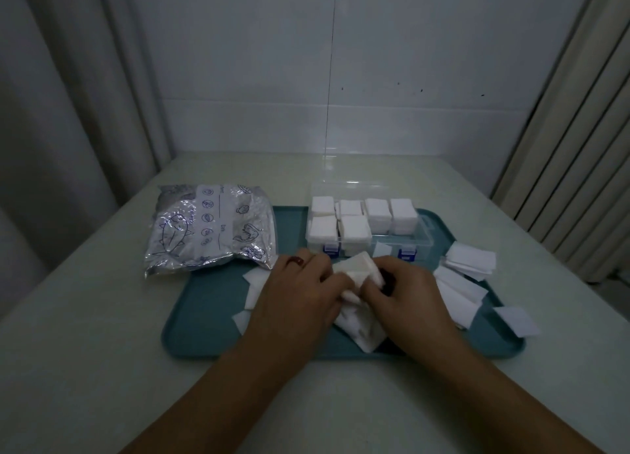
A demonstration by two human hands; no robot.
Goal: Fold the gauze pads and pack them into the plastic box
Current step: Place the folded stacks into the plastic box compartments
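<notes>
As I scan from the left, I see a crinkled printed plastic bag (208,227) lying on the pale table (85,334), its right edge overlapping the far-left corner of the teal tray (204,331). A few loose gauze pads (252,291) lie on the tray beside my left hand (300,300), which wears a red ring and curls its fingers around the gauze pad (354,271) I hold at the tray's middle. My right hand (405,297) pinches the same pad from the other side, so both hands meet on it, just above more white gauze lying on the tray. Beyond them, at the tray's far edge, stands the clear plastic box (422,239) with blue latches, lid up, six stacks of folded pads inside and its near-right part unfilled. To the right, more flat gauze pieces (470,261) spread over the tray's right rim.
</notes>
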